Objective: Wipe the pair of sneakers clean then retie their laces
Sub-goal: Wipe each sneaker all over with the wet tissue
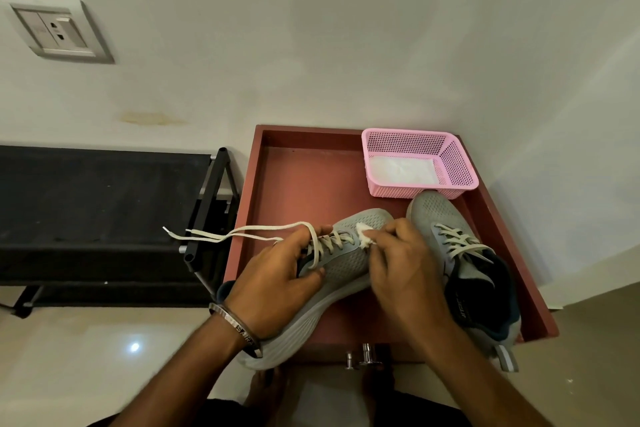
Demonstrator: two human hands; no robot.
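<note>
My left hand (277,281) grips a grey sneaker (346,263) around its collar and holds it tilted over the red tray (311,177). Its untied cream laces (235,234) trail off to the left past the tray's edge. My right hand (398,260) pinches a small white wipe (365,236) against the upper of that sneaker, beside the lace eyelets. The second grey sneaker (464,253), laces crossed and dark lining showing, lies on the right of the tray, toe pointing toward the wall.
A pink mesh basket (450,163) holding white wipes sits at the tray's back right corner. A black shoe rack (104,218) stands to the left against the wall. A wall socket (59,31) is at upper left. Glossy floor lies below.
</note>
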